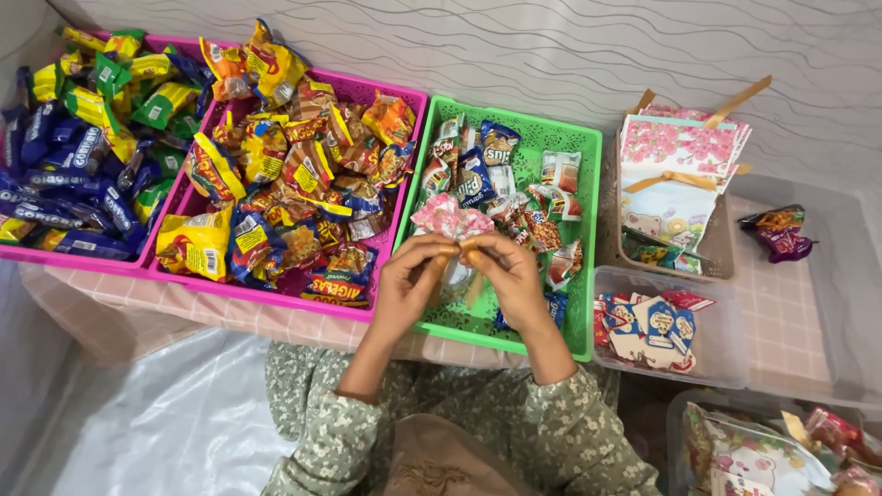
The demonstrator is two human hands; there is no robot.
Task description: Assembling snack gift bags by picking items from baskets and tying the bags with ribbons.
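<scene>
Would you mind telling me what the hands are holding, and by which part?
Both the left hand and the right hand pinch a small pink floral gift bag at its gathered neck, just below the ruffled top.

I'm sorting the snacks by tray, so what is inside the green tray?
The green tray holds small mixed snack packets. The hands and the pink gift bag they hold cover its middle.
</scene>
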